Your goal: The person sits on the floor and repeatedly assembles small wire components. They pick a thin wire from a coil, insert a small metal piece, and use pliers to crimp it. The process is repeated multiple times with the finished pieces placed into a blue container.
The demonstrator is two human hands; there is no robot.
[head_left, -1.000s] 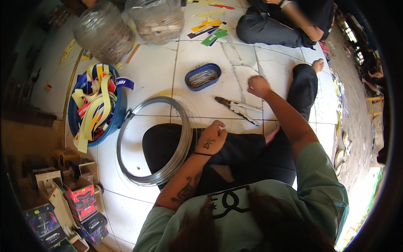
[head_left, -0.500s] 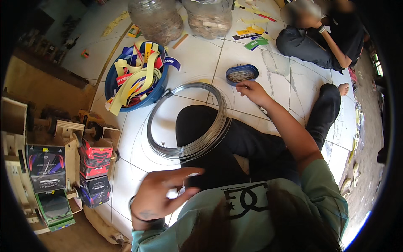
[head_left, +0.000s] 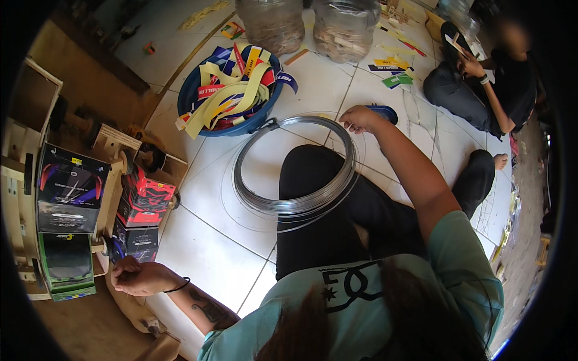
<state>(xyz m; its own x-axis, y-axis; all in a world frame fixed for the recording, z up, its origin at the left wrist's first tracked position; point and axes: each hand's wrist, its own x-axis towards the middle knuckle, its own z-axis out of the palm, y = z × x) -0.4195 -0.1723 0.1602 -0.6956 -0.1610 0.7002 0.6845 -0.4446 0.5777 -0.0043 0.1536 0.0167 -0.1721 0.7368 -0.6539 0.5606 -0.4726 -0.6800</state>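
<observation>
A coil of thin grey metal wire [head_left: 307, 203] leans across my bent knee and the tiled floor, with loose strands looping outside it. My right hand [head_left: 359, 119] is closed beyond the coil's far right side, fingertips together; what they hold, if anything, is too small to make out. Partly behind that hand sits a small blue oval container [head_left: 385, 112], its inside mostly hidden. Off to the left, my left hand [head_left: 139, 277] has its fingers curled closed beside the toy trucks [head_left: 67, 256]. Whatever lies in its grip cannot be made out.
A blue tub [head_left: 241, 127] piled with coloured strips stands beyond the coil. Two large clear plastic containers [head_left: 271, 27] are at the back. Loose coloured strips [head_left: 394, 65] lie far right, near a seated person [head_left: 463, 90] holding a pale piece. Wooden truck bodies line the left side.
My left hand has swung left, from near my lap to beside the toy trucks, and its fingers have curled. The view has shifted; my right hand now covers part of the blue container.
</observation>
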